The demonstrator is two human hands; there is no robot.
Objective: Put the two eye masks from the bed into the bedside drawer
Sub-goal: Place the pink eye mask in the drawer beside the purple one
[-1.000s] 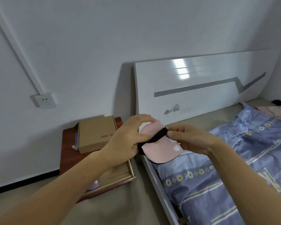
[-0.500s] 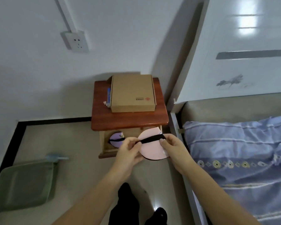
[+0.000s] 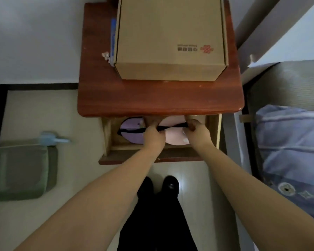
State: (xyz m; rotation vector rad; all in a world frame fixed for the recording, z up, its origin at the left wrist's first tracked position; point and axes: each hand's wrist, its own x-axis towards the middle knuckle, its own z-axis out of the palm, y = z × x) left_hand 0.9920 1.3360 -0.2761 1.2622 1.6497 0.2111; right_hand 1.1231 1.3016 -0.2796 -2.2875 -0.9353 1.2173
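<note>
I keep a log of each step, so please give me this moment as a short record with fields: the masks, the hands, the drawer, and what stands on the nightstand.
pink eye mask: in the open drawer, both hands holding its black strap
purple eye mask: lying in the drawer, left of the pink one
left hand: grip closed on the strap
right hand: grip closed on the strap
nightstand: carries a cardboard box
task state: both masks in the drawer, drawer not yet shut

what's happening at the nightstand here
A person is lowering a pink eye mask into the open bedside drawer, the left hand and right hand pinching its black strap at either end. A purple eye mask already lies in the drawer on the left. A cardboard box sits on the nightstand top.
</note>
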